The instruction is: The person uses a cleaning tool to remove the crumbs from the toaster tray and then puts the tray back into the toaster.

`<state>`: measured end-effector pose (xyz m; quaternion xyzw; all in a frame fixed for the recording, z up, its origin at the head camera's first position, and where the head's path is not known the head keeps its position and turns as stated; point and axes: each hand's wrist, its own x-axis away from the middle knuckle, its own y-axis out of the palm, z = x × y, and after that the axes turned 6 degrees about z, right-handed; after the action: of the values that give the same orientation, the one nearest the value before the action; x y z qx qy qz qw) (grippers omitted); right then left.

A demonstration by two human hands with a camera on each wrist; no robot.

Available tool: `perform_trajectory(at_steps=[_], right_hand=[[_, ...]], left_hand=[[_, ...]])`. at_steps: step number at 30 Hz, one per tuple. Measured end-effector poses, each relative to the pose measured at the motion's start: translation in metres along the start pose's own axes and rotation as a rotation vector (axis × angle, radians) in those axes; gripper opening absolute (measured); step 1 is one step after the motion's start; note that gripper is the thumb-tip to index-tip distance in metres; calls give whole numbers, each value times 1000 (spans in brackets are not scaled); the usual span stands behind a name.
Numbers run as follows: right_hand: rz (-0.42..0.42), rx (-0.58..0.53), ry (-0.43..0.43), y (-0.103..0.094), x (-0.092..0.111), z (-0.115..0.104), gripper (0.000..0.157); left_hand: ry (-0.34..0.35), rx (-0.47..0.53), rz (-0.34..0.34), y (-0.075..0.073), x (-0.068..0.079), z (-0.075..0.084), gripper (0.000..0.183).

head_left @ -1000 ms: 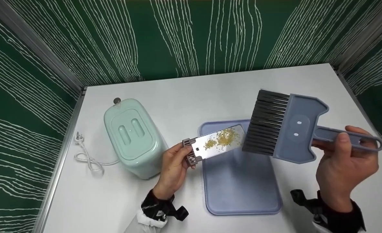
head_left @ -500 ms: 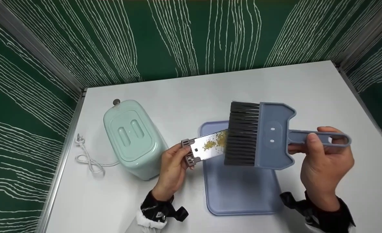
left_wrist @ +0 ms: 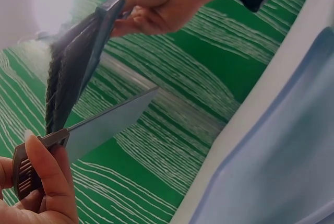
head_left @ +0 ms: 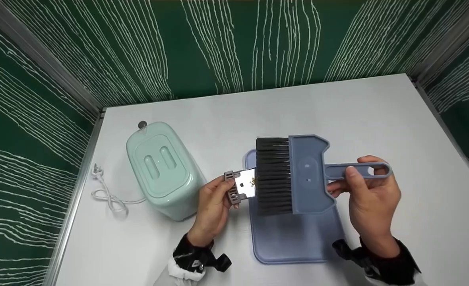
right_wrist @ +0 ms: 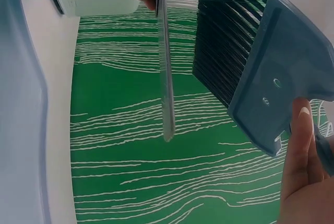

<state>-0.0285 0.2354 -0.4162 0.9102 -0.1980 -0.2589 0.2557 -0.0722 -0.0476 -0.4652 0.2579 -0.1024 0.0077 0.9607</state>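
Note:
In the head view my left hand pinches the brown slotted end of a flat metal crumb tray, thumb on top. A few yellow crumbs show on its metal; the brush hides the rest. My right hand grips the handle of a blue-grey hand brush, thumb along it. Its black bristles point left, over the crumb tray. In the left wrist view the bristle tips come down close to the brown end, while the right wrist view shows the brush beside the thin edge of the crumb tray.
Below both hands, a blue tray lies on the white table. To the left stands a mint-green toaster with a lid on top. Its white cord and plug lie beside it. Green walls with white lines surround the table.
My right hand has brought the brush left and a little down, from beside the crumb tray's far end to over most of it. The left hand and crumb tray stay almost still.

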Motion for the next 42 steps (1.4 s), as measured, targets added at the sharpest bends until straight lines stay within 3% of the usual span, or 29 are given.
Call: perform_trajectory(at_steps=[11, 25, 42], right_hand=[[-108, 139, 39, 2, 6, 3, 26], [-138, 275, 83, 2, 5, 5, 25], [-114, 230, 65, -4, -2, 1, 26]], left_hand=[[0, 0, -1, -2, 1, 0, 24], [18, 3, -10, -2, 0, 0, 23], [16, -3, 30, -2, 1, 2, 27]])
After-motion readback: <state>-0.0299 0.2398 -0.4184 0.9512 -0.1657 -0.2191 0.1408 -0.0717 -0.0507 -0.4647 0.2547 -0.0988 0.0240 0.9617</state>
